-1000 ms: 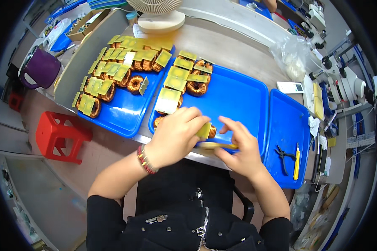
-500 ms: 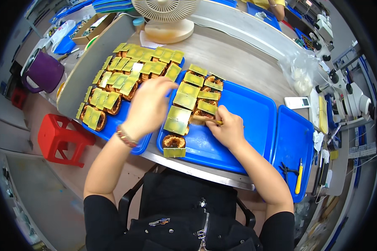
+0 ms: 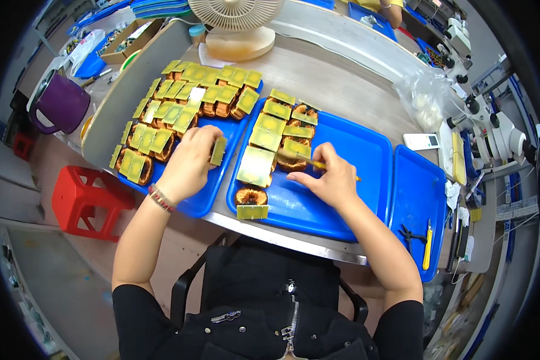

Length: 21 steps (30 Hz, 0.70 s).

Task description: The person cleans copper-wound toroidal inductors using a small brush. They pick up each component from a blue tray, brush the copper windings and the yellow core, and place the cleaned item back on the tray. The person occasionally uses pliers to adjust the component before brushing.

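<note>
My left hand (image 3: pixel 189 161) is over the left blue tray (image 3: pixel 199 207), its fingers closed on a copper-wound coil with a yellow-green board (image 3: pixel 219 151). Most of that coil's winding is hidden behind the fingers. My right hand (image 3: pixel 335 180) is above the middle blue tray (image 3: pixel 366 198), holding a slim yellow-brown tool (image 3: pixel 318 164). Its thumb sticks out to the left. The tool's left end overlaps the coil (image 3: pixel 293 163) at the near end of the second column. At the front of the other column, one coil (image 3: pixel 251 197) has its board facing me.
Rows of board-topped coils (image 3: pixel 174 111) fill the left tray's far part. A right blue tray (image 3: pixel 415 174) holds black pliers (image 3: pixel 411 236) and a yellow-handled tool (image 3: pixel 428 245). A fan (image 3: pixel 240 45) stands behind; a plastic bag (image 3: pixel 425 105) and white remote (image 3: pixel 421 141) lie at right.
My left hand has come down and toward me over the left tray, and a coil now shows in its fingers. My right hand has shifted slightly, its thumb spread away from the tool.
</note>
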Available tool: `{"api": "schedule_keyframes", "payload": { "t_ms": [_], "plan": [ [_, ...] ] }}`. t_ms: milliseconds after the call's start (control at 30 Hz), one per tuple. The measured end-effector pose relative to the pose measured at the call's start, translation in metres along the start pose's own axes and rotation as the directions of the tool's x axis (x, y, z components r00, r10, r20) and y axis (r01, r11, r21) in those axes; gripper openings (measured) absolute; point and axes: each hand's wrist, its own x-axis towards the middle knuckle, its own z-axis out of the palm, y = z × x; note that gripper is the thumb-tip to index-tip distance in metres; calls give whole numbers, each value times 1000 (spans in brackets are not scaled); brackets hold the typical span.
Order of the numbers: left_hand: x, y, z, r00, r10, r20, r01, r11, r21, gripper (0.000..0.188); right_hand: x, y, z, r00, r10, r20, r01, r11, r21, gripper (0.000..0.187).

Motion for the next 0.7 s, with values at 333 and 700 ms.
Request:
{"api": "schedule_keyframes", "payload": {
  "t_ms": [333, 700],
  "plan": [
    [-97, 89, 7, 990, -43, 134, 141, 355, -924, 63, -89, -69, -21, 831, -525, -184, 550, 825, 132, 17],
    [-121, 129, 30, 940, -7, 342, 313, -386, -868, 92, -129, -33, -33, 968, -129, -217, 155, 982, 109, 25]
  ]
}}
